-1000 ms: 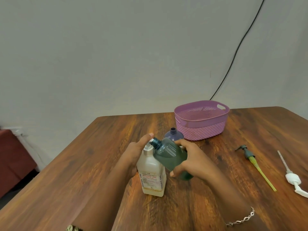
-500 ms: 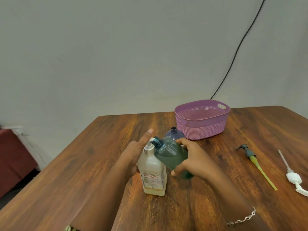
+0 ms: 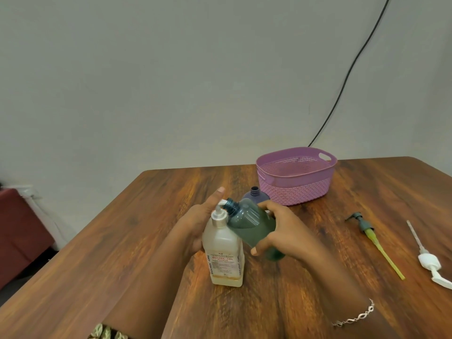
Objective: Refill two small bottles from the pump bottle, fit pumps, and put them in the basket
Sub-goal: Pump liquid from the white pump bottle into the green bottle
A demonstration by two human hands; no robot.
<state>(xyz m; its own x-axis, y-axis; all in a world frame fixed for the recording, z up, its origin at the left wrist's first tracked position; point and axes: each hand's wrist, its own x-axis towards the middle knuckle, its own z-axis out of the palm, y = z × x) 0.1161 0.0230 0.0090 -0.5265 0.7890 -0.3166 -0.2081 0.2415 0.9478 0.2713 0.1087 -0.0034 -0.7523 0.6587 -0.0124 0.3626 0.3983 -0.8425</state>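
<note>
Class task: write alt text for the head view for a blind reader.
A right hand holds a tilted green bottle with its open mouth at the spout of a pump bottle on a table; the left hand is against that bottle. Behind are a purple bottle and a basket; a green pump and a white pump lie to the right.

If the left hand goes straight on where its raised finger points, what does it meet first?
Likely the pink basket, at its left end, past the purple bottle; the left hand tilts upward, so depth is unclear and it may miss.
</note>
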